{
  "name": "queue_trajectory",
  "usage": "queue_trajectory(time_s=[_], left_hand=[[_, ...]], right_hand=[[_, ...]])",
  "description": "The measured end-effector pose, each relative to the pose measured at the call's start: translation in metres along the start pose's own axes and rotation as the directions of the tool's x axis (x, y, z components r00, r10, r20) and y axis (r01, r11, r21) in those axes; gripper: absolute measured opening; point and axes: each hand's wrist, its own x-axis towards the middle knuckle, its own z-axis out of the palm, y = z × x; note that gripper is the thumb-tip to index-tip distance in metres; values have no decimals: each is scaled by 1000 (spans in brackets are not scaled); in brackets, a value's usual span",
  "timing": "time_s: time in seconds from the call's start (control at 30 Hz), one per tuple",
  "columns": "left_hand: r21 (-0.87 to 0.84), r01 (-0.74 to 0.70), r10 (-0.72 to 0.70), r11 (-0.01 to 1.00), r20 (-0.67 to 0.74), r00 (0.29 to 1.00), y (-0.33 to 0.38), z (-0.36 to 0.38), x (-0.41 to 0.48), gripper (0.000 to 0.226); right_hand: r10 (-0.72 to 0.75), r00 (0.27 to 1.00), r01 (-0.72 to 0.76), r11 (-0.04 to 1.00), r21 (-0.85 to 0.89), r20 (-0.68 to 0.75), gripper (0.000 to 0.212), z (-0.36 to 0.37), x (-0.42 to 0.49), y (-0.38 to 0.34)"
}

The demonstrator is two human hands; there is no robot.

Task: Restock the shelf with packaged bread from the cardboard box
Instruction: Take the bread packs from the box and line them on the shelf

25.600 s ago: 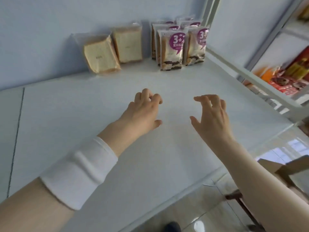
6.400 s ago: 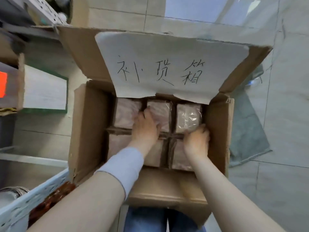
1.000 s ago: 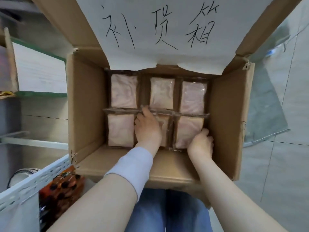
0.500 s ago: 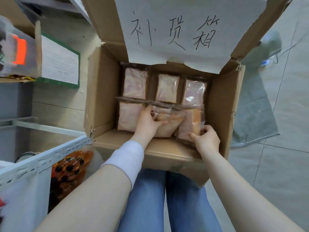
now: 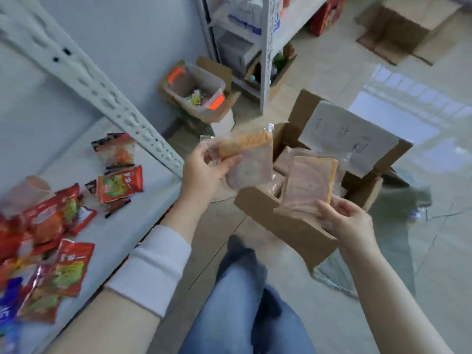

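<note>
My left hand (image 5: 204,172) grips a clear-wrapped pack of sliced bread (image 5: 249,159), lifted above the floor just left of the open cardboard box (image 5: 293,226). A second bread pack (image 5: 309,185) is held at its lower edge by my right hand (image 5: 344,221), over the box's near side. More wrapped bread (image 5: 283,159) lies inside the box, partly hidden behind the two packs. The box's raised flap carries a white handwritten paper (image 5: 350,139). The image is motion-blurred.
A white shelf board (image 5: 122,226) at the left holds several red snack packets (image 5: 118,183); a perforated white upright (image 5: 102,90) crosses it. Beyond are a clear plastic bin (image 5: 196,95) inside a carton, another white rack (image 5: 263,47), and a flattened carton (image 5: 408,31) on the tiled floor.
Both hands have lifted a bread pack each out of the box. The view has swung left and up, away from the box interior toward the shelf.
</note>
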Motion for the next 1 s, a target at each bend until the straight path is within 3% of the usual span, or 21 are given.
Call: queue_trajectory(time_s=[0.1, 0.2, 0.43, 0.63, 0.77, 0.87, 1.0], left_hand=[[7, -66, 66, 998, -163, 984, 42, -92, -41, 22], [70, -118, 135, 991, -353, 926, 79, -194, -82, 21], [91, -169, 188, 981, -626, 756, 103, -436, -174, 18], [77, -95, 119, 993, -771, 626, 49, -631, -232, 37], [31, -87, 74, 996, -830, 553, 13, -728, -229, 33], [-18, -120, 43, 993, -874, 484, -5, -789, -202, 17], [3, -99, 48, 995, -892, 450, -24, -858, -153, 10]], right_hand=[[-94, 981, 101, 994, -31, 169, 22, 44, -65, -51], [-200, 921, 221, 975, -27, 333, 18, 98, -136, -95], [-347, 635, 445, 895, 41, 691, 5, 271, -288, -137], [-352, 442, 553, 831, 59, 825, 5, 467, -408, -117], [-371, 431, 589, 806, 55, 823, 11, 592, -458, -94], [-397, 441, 583, 809, 79, 805, 8, 676, -484, -86], [-465, 507, 598, 796, 92, 726, 9, 776, -500, -83]])
